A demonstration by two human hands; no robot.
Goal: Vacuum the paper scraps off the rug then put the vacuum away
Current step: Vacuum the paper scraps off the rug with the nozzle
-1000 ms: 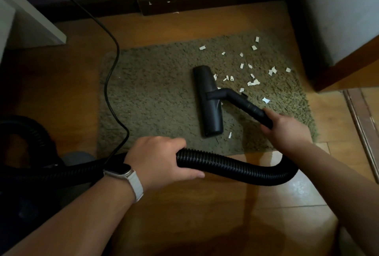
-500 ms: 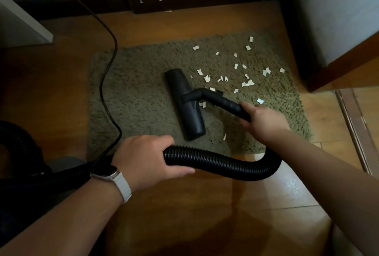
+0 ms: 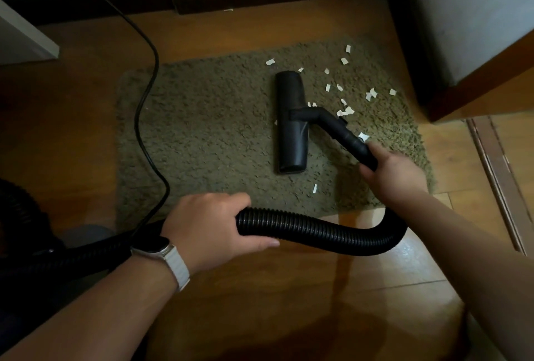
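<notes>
Where the lower left of the head view sinks into shadow, the vacuum's body cannot be made out; only a dark ribbed loop (image 3: 20,210) at the left edge shows, cut off by the frame. The ribbed black hose (image 3: 318,232) runs out of that darkness, passes under the left hand (image 3: 213,225), and curves up at lower right behind the right forearm, which hides where it meets the wand (image 3: 344,135). The fingers of the right hand (image 3: 394,171) are turned away from the camera, yet the hand is plainly wrapped round the wand's lower end. The left hand grips the hose from above, thumb along its near side; a watch (image 3: 161,251) with a pale strap sits on that wrist. A black power cord (image 3: 148,77) comes in from the top left, crosses the rug's left end and disappears behind the left wrist.

The floor head (image 3: 290,129) is a long matte black bar lying flat on the olive shag rug (image 3: 202,135), right of the frame's centre, its length running up and down the picture, the angled wand joined at its right side. White paper scraps (image 3: 345,112) lie scattered on the rug right of the head, toward the upper right; a single scrap (image 3: 314,188) sits alone below it. The rug lies on a wooden floor (image 3: 274,303).
</notes>
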